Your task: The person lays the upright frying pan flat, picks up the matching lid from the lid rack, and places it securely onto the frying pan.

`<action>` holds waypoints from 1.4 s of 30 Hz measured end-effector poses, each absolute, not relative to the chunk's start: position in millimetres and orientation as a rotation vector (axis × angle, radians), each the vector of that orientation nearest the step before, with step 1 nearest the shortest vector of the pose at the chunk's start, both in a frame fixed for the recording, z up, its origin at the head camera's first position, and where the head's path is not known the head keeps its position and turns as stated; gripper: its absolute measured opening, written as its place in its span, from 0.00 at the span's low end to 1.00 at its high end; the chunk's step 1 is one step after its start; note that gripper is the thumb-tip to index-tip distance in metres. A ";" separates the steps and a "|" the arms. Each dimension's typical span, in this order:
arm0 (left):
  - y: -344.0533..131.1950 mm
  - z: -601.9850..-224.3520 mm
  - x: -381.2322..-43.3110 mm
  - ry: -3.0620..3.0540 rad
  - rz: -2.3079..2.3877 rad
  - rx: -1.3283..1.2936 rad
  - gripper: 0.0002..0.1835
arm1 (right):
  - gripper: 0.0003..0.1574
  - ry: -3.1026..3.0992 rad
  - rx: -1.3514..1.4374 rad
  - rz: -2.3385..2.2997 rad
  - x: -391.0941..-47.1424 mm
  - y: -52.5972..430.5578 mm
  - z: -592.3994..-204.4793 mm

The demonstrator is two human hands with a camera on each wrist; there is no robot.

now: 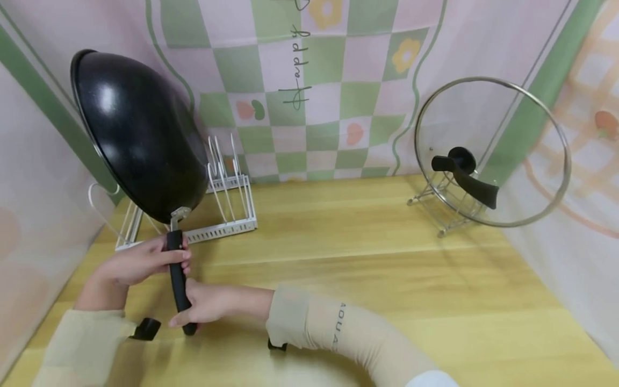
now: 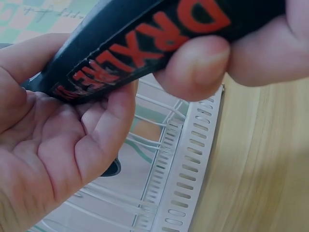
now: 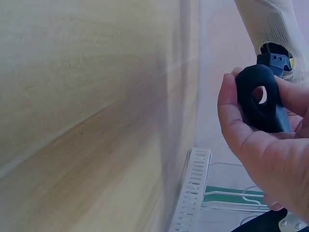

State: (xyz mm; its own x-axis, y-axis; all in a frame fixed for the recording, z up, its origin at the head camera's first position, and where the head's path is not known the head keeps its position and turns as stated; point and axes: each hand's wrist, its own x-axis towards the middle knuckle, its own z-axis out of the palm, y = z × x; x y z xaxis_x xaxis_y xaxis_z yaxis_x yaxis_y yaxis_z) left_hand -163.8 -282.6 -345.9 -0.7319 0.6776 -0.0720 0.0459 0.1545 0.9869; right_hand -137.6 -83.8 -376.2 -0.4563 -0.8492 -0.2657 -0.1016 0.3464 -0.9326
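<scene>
A black wok (image 1: 140,129) is tipped on its side over the white wire rack (image 1: 222,231) at the left, its rounded underside toward the head camera. Its long black handle (image 1: 178,285) points down toward the front. My left hand (image 1: 140,260) grips the handle near the wok end, fingers curled round it. Lower down, my right hand (image 1: 208,303) holds the handle's end between thumb and fingers. Red lettering shows along the handle (image 2: 145,46) in the left wrist view. A loop hole pierces the handle's tip (image 3: 258,99) in the right wrist view.
A glass lid (image 1: 522,215) with a metal rim and black knob stands upright in a small wire stand (image 1: 442,228) at the right. The wooden table (image 1: 338,258) is bordered by patterned cloth (image 1: 309,91) behind and at both sides.
</scene>
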 end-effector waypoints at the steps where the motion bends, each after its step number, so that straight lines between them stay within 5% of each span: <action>1: -282.3 -344.1 -164.5 1.935 1.612 0.688 0.03 | 0.20 1.818 -0.841 -1.168 -138.6 -83.3 -374.7; 16: -277.9 -328.7 -164.9 1.999 1.573 0.650 0.03 | 0.21 1.890 -0.908 -1.084 -143.1 -77.0 -359.6; 27: -271.4 -325.5 -157.7 2.034 1.574 0.672 0.03 | 0.33 1.899 -0.892 -1.064 -139.9 -71.5 -357.5; 42: -262.1 -318.7 -148.7 2.164 1.522 0.716 0.05 | 0.30 1.908 -0.982 -1.050 -136.9 -63.3 -352.2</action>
